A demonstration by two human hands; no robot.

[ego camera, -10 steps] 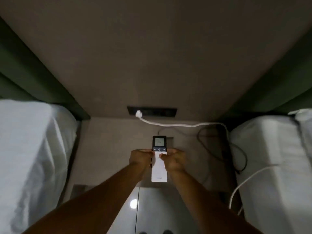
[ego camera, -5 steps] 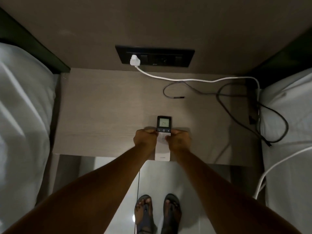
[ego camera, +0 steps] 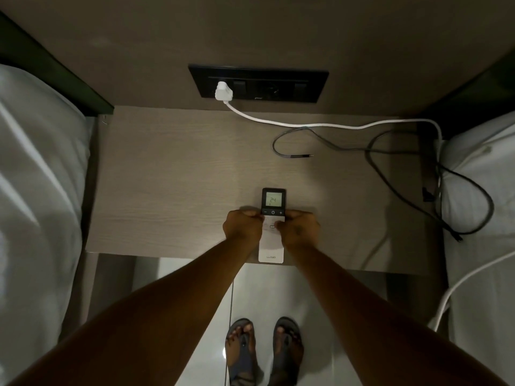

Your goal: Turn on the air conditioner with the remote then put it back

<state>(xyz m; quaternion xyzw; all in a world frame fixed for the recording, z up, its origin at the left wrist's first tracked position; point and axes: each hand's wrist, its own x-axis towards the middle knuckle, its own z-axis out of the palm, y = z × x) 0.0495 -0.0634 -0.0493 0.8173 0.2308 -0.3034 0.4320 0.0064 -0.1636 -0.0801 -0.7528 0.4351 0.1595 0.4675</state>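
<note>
Head view: remote [ego camera: 273,215] pinched between left hand [ego camera: 243,227] and right hand [ego camera: 301,229], each grip closed on one long edge, screen reading 24. Held over near edge of worktop [ego camera: 172,185], well short of socket panel [ego camera: 278,84].

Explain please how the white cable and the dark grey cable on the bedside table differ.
The white cable ends in a white plug pushed into the black wall socket panel; the dark grey cable has a loose end lying bare on the table. The white one looks thicker and runs nearly straight; the grey one curls in a loop. Both lead off the table's right side.
</note>
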